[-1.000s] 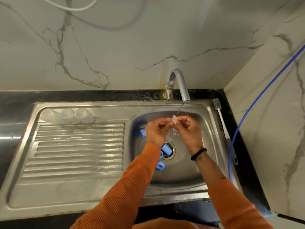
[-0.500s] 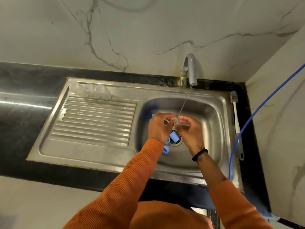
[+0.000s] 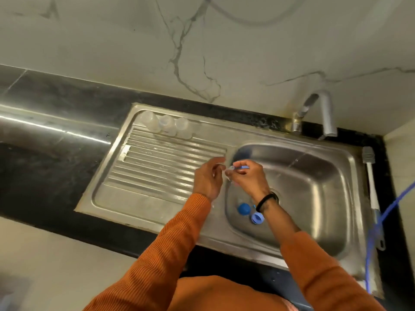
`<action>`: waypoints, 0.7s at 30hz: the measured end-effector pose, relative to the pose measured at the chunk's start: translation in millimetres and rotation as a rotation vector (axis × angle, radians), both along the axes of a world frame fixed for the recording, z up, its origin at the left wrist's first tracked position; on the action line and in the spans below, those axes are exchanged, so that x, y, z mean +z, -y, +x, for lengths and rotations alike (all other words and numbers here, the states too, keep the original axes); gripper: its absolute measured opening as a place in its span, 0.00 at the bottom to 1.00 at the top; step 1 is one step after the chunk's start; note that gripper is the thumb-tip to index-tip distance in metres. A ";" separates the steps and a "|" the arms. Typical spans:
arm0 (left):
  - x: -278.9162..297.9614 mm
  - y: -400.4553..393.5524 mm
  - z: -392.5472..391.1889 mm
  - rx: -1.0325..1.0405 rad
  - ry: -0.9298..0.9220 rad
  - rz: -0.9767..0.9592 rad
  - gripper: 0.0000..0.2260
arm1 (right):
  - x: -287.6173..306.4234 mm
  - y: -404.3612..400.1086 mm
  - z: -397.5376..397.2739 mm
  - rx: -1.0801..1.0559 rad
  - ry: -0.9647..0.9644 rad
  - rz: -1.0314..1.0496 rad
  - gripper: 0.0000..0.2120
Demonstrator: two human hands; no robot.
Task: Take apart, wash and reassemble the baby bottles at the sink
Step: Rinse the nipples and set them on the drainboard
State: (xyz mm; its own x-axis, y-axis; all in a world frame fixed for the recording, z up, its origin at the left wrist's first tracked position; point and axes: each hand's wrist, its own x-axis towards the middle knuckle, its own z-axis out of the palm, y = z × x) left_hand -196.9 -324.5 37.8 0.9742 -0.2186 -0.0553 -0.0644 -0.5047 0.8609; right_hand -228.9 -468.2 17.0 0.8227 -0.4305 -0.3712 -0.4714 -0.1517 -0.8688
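Observation:
My right hand (image 3: 247, 179) pinches a small clear bottle teat (image 3: 231, 168) over the left edge of the sink basin (image 3: 314, 198). My left hand (image 3: 208, 176) hovers just left of it with curled fingers; whether it holds a clear piece is unclear. Three clear bottles (image 3: 167, 126) stand upside down at the back of the drainboard (image 3: 157, 167). In the basin lie a blue cap (image 3: 244, 209) and a blue ring (image 3: 257, 218); another blue piece (image 3: 245, 167) shows behind my right fingers.
The faucet (image 3: 325, 115) runs a thin stream into the basin. A white-handled bottle brush (image 3: 370, 180) lies along the sink's right rim beside a blue hose (image 3: 381, 221). Black counter (image 3: 45, 153) extends left.
Both hands have moved left, out from under the water stream to the basin's left edge. My view has swung left too, so the sink now sits further right.

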 end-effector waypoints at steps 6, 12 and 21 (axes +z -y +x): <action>-14.6 -109.9 75.3 0.096 -0.049 0.077 0.12 | -10.9 -115.0 99.4 0.118 0.016 -0.079 0.12; -27.4 -170.2 138.6 0.138 -0.136 0.060 0.15 | -21.0 -194.2 167.7 0.080 0.107 -0.174 0.08; -54.8 -199.4 177.4 0.139 -0.216 0.041 0.15 | -45.0 -231.0 200.0 0.076 0.076 -0.207 0.08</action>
State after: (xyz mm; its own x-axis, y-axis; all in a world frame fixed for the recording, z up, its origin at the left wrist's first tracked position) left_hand -19.5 -125.1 -17.0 0.9593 -0.0764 -0.2717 0.1917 -0.5305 0.8258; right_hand -29.0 -237.2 -28.1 0.8781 -0.4263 -0.2172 -0.3860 -0.3629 -0.8481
